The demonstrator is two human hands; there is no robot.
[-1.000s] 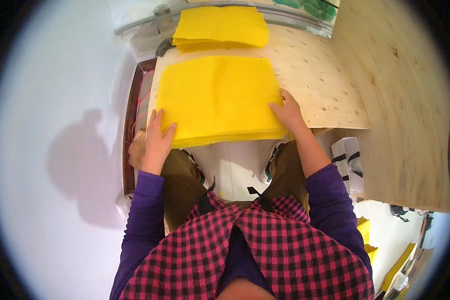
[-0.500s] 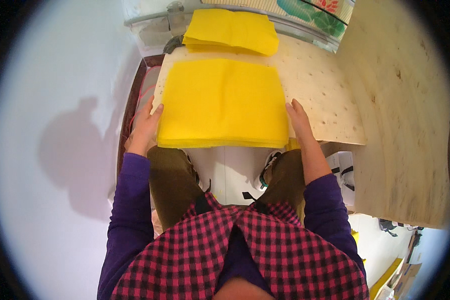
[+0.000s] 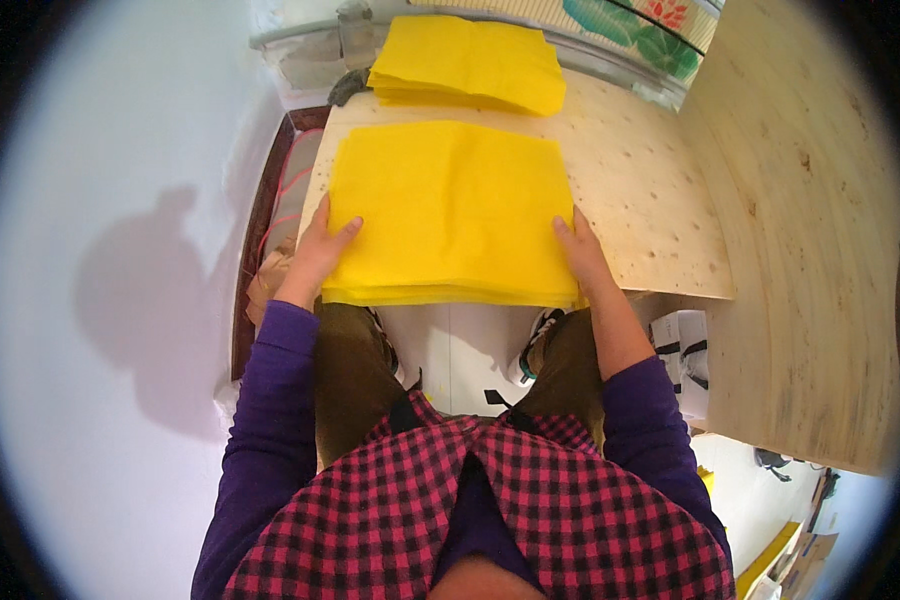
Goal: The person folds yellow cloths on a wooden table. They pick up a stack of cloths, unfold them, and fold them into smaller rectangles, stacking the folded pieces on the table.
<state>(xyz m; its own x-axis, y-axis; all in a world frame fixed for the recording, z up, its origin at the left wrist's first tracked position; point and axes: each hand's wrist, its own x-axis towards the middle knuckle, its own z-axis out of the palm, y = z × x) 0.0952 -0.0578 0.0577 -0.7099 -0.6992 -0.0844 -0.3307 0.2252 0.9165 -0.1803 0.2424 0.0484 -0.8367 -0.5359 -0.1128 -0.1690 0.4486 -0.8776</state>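
A stack of yellow sheets (image 3: 450,215), thin and cloth-like, lies on the pale wooden board (image 3: 650,200) in front of me. Its near edge juts out past the board, above my knees, and several layers show there. My left hand (image 3: 324,248) grips the stack's left side, thumb on the top sheet. On the opposite side my right hand (image 3: 582,250) holds it the same way, its thumb also on top. The other fingers lie along the side edges and are partly hidden. Behind it sits a second, folded yellow pile (image 3: 467,62).
A tall wooden panel (image 3: 800,220) rises on the right, and a white wall (image 3: 120,150) runs along the left. A dark grey bundle (image 3: 348,87) lies by the far pile. Under the board at right is a white box (image 3: 680,365) with black straps.
Both hands have moved inward from beside the stack onto its sides, thumbs now on top. The stack's near edge has shifted slightly toward me.
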